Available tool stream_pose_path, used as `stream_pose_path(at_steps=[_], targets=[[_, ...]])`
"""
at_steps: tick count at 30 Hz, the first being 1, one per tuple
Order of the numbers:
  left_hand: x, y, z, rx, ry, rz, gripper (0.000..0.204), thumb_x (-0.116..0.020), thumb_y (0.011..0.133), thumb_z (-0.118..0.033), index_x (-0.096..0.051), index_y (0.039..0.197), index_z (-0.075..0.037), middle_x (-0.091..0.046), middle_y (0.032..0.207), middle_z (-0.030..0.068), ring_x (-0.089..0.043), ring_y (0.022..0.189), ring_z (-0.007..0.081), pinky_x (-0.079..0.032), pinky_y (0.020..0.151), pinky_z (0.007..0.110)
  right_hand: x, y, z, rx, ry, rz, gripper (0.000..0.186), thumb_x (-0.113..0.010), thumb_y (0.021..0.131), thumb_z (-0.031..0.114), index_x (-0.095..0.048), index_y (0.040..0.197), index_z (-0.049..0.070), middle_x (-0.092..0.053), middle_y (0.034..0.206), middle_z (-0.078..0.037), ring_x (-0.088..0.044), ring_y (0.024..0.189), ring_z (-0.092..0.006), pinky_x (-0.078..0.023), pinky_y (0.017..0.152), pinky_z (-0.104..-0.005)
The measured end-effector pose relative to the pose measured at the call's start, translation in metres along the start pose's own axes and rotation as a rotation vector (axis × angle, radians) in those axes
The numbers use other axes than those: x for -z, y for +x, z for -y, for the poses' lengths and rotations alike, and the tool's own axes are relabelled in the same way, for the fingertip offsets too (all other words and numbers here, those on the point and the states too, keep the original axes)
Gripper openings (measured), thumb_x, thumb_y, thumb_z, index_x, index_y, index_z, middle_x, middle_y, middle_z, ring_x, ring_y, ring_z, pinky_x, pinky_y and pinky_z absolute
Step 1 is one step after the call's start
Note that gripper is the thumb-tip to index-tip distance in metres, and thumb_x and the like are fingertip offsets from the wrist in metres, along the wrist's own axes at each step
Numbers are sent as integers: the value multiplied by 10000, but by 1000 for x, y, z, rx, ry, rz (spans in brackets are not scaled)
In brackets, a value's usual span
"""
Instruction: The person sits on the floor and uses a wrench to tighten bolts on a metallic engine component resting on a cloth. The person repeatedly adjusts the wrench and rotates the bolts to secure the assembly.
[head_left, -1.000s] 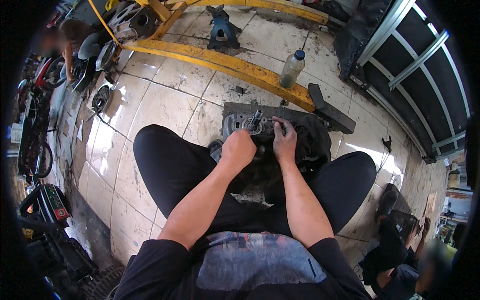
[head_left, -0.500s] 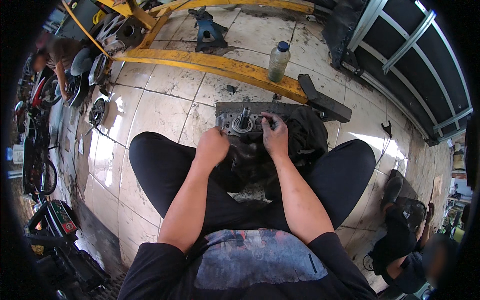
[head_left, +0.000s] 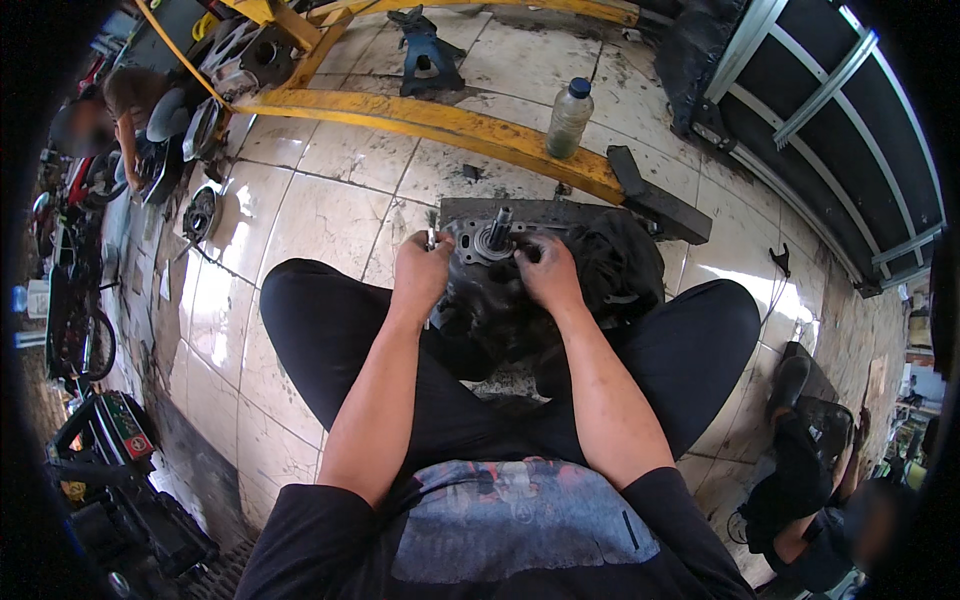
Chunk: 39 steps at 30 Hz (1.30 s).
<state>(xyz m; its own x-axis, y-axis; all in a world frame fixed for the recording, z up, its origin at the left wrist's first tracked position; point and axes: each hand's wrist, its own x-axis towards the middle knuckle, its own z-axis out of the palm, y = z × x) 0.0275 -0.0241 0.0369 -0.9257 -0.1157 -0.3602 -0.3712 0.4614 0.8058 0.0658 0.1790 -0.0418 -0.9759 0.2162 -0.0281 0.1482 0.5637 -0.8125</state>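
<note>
Between my knees sits a dark, greasy gearbox housing (head_left: pixel 490 310) with a grey metal face plate (head_left: pixel 465 246). An upright metal shaft (head_left: pixel 502 228) rises from a ring in that plate. My left hand (head_left: pixel 420 272), at the plate's left edge, is closed around a slim silvery tool (head_left: pixel 432 236) with a dark tip, held upright; its exact kind is unclear. Just right of the shaft, my right hand (head_left: pixel 548 272) has its fingers curled together close to the plate. Whatever lies between those fingertips is hidden. A black cloth (head_left: pixel 612 262) is bunched beside my right hand.
A yellow steel frame leg (head_left: pixel 400 116) crosses beyond the housing, with a blue-capped bottle (head_left: pixel 570 120) on it. A blue jack stand (head_left: pixel 428 55) is farther off. One person (head_left: pixel 135 110) works at far left; another (head_left: pixel 800 500) sits at lower right.
My left hand has turned, bringing the slim tool into view upright. My right hand has come down closer to the shaft, its fingers more curled. The whole view has shifted slightly.
</note>
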Motion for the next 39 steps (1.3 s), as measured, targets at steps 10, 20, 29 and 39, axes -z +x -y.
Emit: stream_pose_path(at_steps=[10, 20, 29, 39], targets=[[-5, 10, 27, -42, 108, -14, 301, -703, 944, -177, -680, 1108, 74, -720, 844, 237, -708, 780, 308, -525, 749, 408, 10, 13, 21, -126, 115, 180, 472, -781, 919, 203, -659, 1345, 39, -696, 1297, -196, -652, 1240, -340, -493, 1073, -398], [22, 14, 15, 57, 28, -8, 356, -720, 950, -224, -675, 1161, 59, -709, 879, 198, -682, 839, 293, -519, 772, 398, 37, 37, 61, 87, 142, 213, 339, -707, 937, 40, -738, 1273, 70, -766, 1187, -88, -697, 1132, -201, -484, 1049, -338], [22, 20, 15, 20, 38, 59, 370, -708, 917, -214, -679, 1156, 67, -726, 1053, 316, -700, 1069, 453, -544, 927, 481, 55, 60, 85, 51, -88, 456, 412, -758, 847, -23, -727, 1248, 65, -760, 1167, -159, -713, 1135, -273, -518, 1006, -371], [15, 17, 17, -36, 180, 126, 429, -652, 907, -175, -616, 1208, 128, -687, 1128, 372, -659, 1134, 500, -516, 998, 520, 48, 63, 62, 114, -21, 416, 351, -788, 831, -4, -726, 1176, 18, -772, 1122, -155, -732, 1091, -253, -535, 973, -364]])
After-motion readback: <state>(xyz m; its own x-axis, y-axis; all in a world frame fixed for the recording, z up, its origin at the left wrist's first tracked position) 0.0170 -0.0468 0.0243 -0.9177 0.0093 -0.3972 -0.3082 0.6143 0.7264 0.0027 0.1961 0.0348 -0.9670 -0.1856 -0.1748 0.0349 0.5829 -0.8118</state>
